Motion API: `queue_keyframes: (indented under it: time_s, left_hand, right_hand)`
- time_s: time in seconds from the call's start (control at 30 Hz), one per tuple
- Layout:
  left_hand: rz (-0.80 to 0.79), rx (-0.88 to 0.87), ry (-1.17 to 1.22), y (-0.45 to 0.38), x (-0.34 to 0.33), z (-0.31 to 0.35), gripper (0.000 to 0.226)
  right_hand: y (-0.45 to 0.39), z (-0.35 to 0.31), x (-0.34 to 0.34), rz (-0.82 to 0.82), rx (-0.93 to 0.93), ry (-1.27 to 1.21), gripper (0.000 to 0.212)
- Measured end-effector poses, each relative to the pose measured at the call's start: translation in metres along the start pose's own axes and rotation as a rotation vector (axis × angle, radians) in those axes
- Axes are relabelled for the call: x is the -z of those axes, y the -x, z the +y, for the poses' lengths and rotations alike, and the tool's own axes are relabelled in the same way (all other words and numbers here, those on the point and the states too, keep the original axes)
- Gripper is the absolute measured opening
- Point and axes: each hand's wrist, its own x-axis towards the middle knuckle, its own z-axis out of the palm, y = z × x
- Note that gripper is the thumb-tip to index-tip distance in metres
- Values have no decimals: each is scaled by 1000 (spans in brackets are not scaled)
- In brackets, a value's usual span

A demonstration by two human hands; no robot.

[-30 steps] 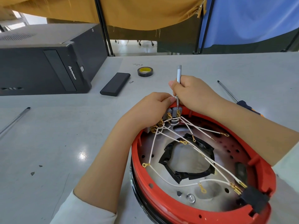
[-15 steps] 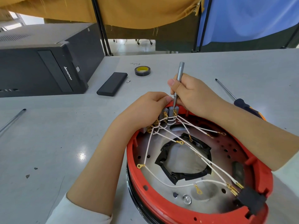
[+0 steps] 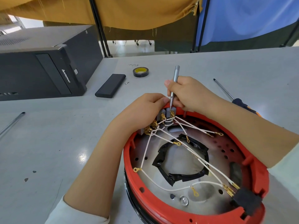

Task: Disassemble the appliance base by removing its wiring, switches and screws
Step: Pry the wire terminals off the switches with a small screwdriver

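The round appliance base [image 3: 163, 206] with a red rim lies upside down in front of me. White wires [image 3: 171, 189] with brass terminals cross its metal floor from a row of grey switches [image 3: 161, 116] at the far rim to a black connector block [image 3: 246, 202]. My right hand [image 3: 189, 92] grips a slim silver screwdriver [image 3: 175, 78], tip down on the switch terminals. Curled over the rim, my left hand [image 3: 142, 110] holds the switch row from the left.
A black computer tower [image 3: 40, 70] lies at the far left. A black flat case [image 3: 110, 85] and a roll of black tape [image 3: 141, 71] sit behind the base. A long screwdriver [image 3: 226, 92] lies to the right, a metal rod [image 3: 11, 123] to the left.
The silver screwdriver has tilted slightly in my right hand over the same switch terminals. Both hands stay at the far rim. The view shifted a little.
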Motion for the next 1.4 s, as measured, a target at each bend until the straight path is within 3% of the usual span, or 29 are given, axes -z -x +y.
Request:
queue_keyframes:
  time_s: [0.1, 0.33, 0.77, 1.13, 1.4]
  left_hand:
    - [-2, -18, 14, -1, 0, -2, 30]
    - [2, -20, 18, 0, 0, -2, 29]
    - [0, -19, 14, 0, -1, -2, 30]
    - [-7, -6, 28, 1, -1, -1, 29]
    - [1, -2, 42, 0, -1, -2, 29]
  right_hand:
    - [4, 2, 11, -40, 3, -188, 32]
    - [16, 23, 6, 81, 73, -203, 28]
    - [18, 18, 5, 102, 149, 30, 27]
    - [4, 2, 6, -13, -48, 87, 33]
    - [18, 11, 5, 173, 121, -2, 28]
